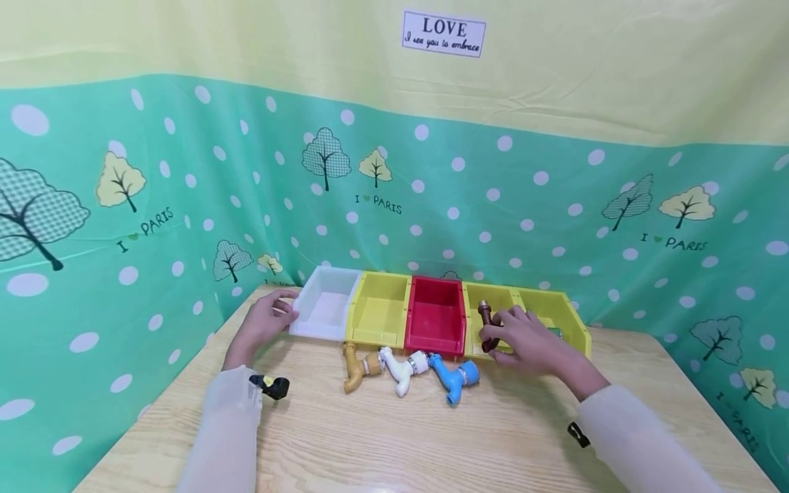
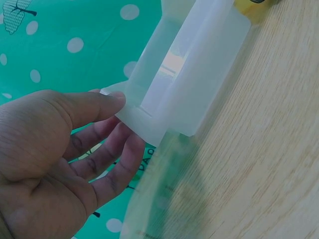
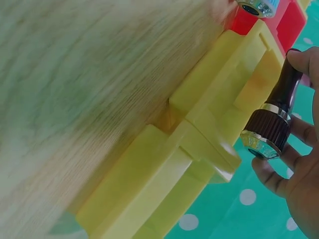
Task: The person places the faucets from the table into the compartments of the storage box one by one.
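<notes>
My left hand pinches the left edge of a white bin; in the left wrist view the thumb lies on the rim and the fingers curl beneath. Over the fourth bin, a yellow one, my right hand holds a dark brown tap. Its ribbed knob with a clear, shiny end faces the camera in the right wrist view. Three more taps lie on the table before the bins: a tan tap, a white tap and a blue tap.
Between the white bin and the fourth one stand a yellow bin and a red bin. A last yellow bin at the right end holds something green, partly hidden by the hand. A patterned green curtain hangs behind the wooden table.
</notes>
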The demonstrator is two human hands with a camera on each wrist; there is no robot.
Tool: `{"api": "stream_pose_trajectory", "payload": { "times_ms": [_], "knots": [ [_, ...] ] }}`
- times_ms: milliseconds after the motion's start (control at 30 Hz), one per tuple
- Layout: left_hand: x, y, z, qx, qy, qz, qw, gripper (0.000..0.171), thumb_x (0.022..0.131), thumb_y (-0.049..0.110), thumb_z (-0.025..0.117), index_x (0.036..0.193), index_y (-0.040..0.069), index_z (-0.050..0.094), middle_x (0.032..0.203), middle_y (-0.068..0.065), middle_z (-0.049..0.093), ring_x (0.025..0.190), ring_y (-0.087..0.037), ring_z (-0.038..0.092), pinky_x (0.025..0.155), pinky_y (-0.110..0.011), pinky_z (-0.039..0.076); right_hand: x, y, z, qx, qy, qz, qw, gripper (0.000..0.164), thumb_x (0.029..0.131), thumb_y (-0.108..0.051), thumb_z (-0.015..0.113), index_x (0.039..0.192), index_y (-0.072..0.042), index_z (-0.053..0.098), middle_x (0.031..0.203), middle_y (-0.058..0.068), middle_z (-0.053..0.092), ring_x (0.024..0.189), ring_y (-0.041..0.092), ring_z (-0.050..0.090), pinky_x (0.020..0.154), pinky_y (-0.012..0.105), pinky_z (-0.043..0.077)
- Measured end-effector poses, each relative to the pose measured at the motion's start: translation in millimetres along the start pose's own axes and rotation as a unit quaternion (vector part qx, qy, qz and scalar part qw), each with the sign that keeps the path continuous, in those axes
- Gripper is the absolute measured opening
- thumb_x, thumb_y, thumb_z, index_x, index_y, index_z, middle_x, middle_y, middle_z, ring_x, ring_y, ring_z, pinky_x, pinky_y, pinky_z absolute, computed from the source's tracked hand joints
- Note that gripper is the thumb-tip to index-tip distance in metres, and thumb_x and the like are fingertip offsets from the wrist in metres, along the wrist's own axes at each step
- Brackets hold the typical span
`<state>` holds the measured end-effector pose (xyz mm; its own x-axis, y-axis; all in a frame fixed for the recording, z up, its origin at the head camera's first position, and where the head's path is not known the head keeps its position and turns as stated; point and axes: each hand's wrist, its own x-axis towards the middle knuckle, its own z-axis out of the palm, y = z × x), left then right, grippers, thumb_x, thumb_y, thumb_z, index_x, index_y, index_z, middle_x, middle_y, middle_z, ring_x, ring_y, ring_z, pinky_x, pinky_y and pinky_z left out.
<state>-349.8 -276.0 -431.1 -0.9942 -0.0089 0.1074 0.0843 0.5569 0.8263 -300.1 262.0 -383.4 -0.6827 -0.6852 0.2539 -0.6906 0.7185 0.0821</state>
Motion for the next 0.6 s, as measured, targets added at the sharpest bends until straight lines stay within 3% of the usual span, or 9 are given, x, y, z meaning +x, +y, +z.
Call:
{"api": "stream_pose_trajectory", "payload": {
  "times_ms": [133,367,600],
  "knots": [
    [-0.1,0.2,-0.1,-0.002,0.001,0.001,1.0000,0.042,0.101,0.010,0.065,0.141,0.006,0.054,0.116,-0.020,0.061,0.107,-0.034,0.061,0.082,-0.036,0.062,8,2,4,-0.002,-0.011,0.039,0.999,0.022,0.091,-0.030,0.077,0.112,-0.034,0.071,0.107,-0.001,0.059,0.099,0.024,0.046,0.078,0.041,0.041],
    [0.3,0.8,-0.9,-0.005,0.003,0.005,1.0000,0.042,0.101,0.009,0.064,0.142,0.006,0.054,0.116,-0.020,0.061,0.107,-0.033,0.061,0.085,-0.042,0.061,24,10,12,-0.020,-0.006,0.057,0.998,0.022,0.090,-0.029,0.077,0.110,-0.032,0.069,0.111,0.007,0.062,0.101,0.031,0.049,0.078,0.047,0.044],
    [1.0,-0.8,0.1,-0.003,0.004,0.004,1.0000,0.042,0.102,0.009,0.064,0.142,0.006,0.054,0.116,-0.020,0.062,0.107,-0.033,0.062,0.084,-0.039,0.062,34,17,20,-0.015,-0.017,0.098,0.995,0.021,0.091,-0.033,0.077,0.111,-0.032,0.069,0.111,0.010,0.062,0.104,0.033,0.049,0.079,0.048,0.045]
  ]
}}
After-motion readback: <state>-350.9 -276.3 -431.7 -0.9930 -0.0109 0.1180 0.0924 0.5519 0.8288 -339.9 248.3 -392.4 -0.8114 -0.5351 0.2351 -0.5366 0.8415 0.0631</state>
